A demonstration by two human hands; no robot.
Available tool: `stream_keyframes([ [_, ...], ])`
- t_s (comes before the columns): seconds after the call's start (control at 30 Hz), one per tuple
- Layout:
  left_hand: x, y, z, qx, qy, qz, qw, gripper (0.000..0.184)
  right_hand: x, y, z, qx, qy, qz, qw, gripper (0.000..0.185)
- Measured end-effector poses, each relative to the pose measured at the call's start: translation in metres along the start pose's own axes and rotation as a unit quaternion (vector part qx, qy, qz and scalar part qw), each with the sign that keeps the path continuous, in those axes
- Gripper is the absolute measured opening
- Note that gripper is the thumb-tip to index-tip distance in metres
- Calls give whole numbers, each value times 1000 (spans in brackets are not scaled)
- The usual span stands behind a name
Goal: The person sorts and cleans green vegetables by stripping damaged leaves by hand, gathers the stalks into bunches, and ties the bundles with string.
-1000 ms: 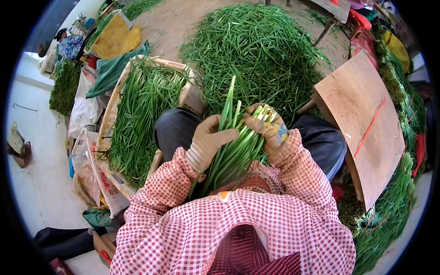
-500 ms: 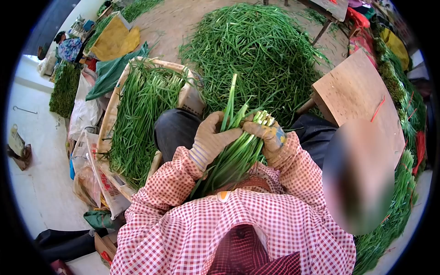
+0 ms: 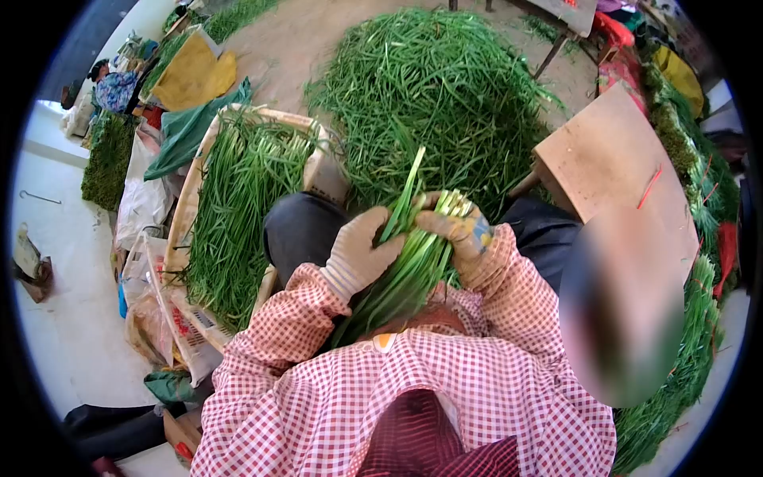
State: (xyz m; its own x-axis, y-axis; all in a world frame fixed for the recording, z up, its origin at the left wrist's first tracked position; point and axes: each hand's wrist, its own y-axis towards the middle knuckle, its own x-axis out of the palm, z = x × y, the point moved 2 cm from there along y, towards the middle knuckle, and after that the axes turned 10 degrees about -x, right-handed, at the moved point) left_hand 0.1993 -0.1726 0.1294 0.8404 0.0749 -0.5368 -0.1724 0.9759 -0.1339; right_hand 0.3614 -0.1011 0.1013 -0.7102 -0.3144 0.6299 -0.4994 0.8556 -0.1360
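Green stalks (image 3: 242, 215) lie in a pale crate (image 3: 327, 176), whose right wall stands beside the person's left knee (image 3: 306, 230). Between the 2 knees, the gloved left hand (image 3: 359, 253) is closed around the left side of a green bunch (image 3: 409, 274), and the right hand (image 3: 457, 230), just beside it, clamps the pale ends, with a green heap (image 3: 433, 103) beyond on the floor (image 3: 270, 60); rightmost, a red strip (image 3: 649, 188) lies near the right edge of a brown tabletop (image 3: 596, 163).
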Motion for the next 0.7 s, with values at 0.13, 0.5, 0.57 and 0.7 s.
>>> stream_keyframes([
  [0.13,-10,-1,9,44,44,-49,997,24,-2,-1,-2,31,-57,38,997,26],
  [0.5,-19,-12,-1,49,86,-257,961,25,9,-12,-13,-15,77,-16,997,37],
  [0.57,-11,-15,-9,81,95,-294,948,28,15,-22,-18,-14,116,-38,992,41],
  [0.7,12,-15,-35,89,48,-360,928,32,9,-34,-25,45,52,-136,988,54],
])
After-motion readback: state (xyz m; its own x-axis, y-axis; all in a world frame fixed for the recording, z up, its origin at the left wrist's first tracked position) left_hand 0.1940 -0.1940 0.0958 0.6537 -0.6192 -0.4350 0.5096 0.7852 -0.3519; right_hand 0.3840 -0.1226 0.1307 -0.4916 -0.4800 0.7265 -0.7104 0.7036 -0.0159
